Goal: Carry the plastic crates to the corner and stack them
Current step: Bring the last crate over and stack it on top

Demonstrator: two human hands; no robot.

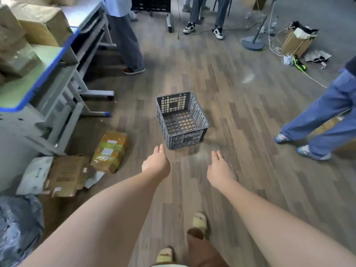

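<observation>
Grey plastic crate [182, 120] sits empty out on the wood floor [240, 97] ahead, left hand [156, 163] and right hand [220, 170] both loose, holding nothing, just short of it; looks light and stiff, so I'd grab the rim slots on opposite sides.

Cardboard boxes [40, 26] crowd the blue-edged desk [36, 87] far left; a yellow taped parcel [109, 151] lies near it on the floor.

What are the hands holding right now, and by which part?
Nothing. The left hand and right hand are open and empty, reaching toward the grey plastic crate, which sits untouched on the floor ahead.
</observation>
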